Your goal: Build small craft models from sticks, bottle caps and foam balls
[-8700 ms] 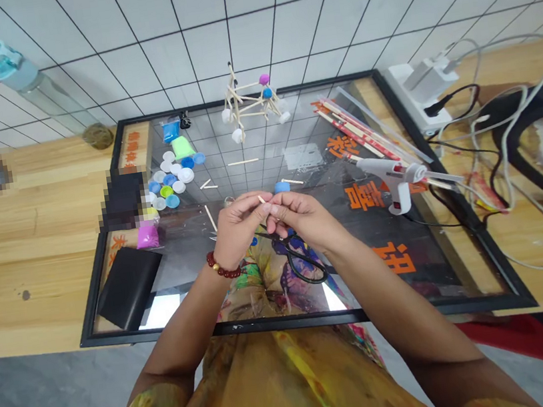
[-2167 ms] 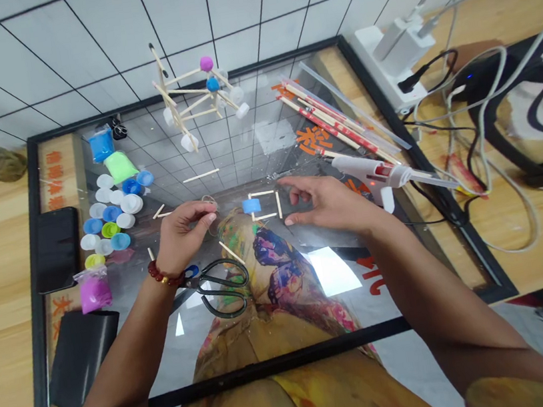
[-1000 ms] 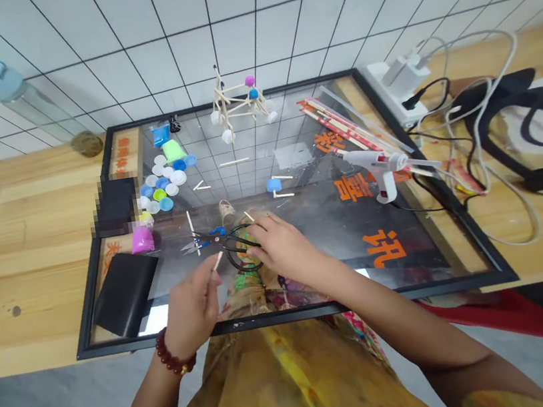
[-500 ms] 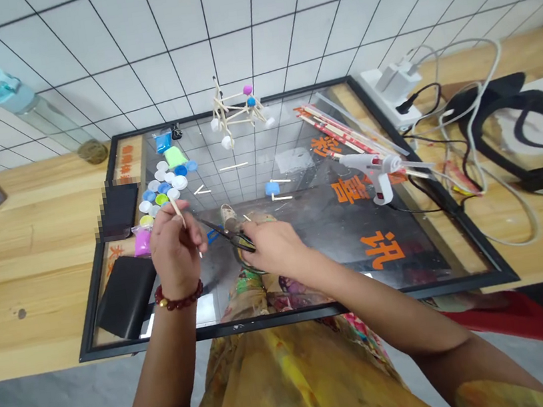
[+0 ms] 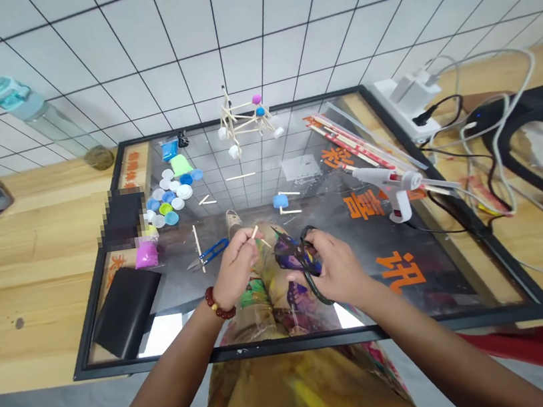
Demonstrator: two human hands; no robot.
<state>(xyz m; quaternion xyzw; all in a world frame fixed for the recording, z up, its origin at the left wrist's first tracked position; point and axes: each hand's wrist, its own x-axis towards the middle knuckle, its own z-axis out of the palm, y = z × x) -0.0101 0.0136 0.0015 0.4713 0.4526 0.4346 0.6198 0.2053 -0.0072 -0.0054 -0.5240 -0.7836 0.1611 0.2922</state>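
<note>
My left hand (image 5: 236, 269) is closed in a pinch on a short wooden stick (image 5: 255, 231), which pokes up past the fingertips. A second bit of stick (image 5: 265, 243) shows just right of the fingers; whether it is held I cannot tell. Black scissors (image 5: 299, 253) sit in my right hand (image 5: 338, 267), fingers through the handles, blades parted and pointing up-left near the stick. Left of my left hand, blue thread snips (image 5: 215, 250) lie beside a longer stick (image 5: 196, 241). Farther back are a blue piece with sticks (image 5: 280, 201) and a stick frame (image 5: 245, 125) with white and coloured ends.
Bottle caps (image 5: 169, 196), a purple packet (image 5: 146, 255) and a black pouch (image 5: 129, 311) lie left on the glass-topped board. A white glue gun (image 5: 393, 186), red-striped packets (image 5: 348, 139) and a power strip (image 5: 397, 108) with cables are right. A bottle (image 5: 45, 121) leans on the tiled wall.
My left hand has moved right and nearer, toward the scissors. The right hand has shifted right, and its scissors now have parted blades. A stick by the snips has come into view.
</note>
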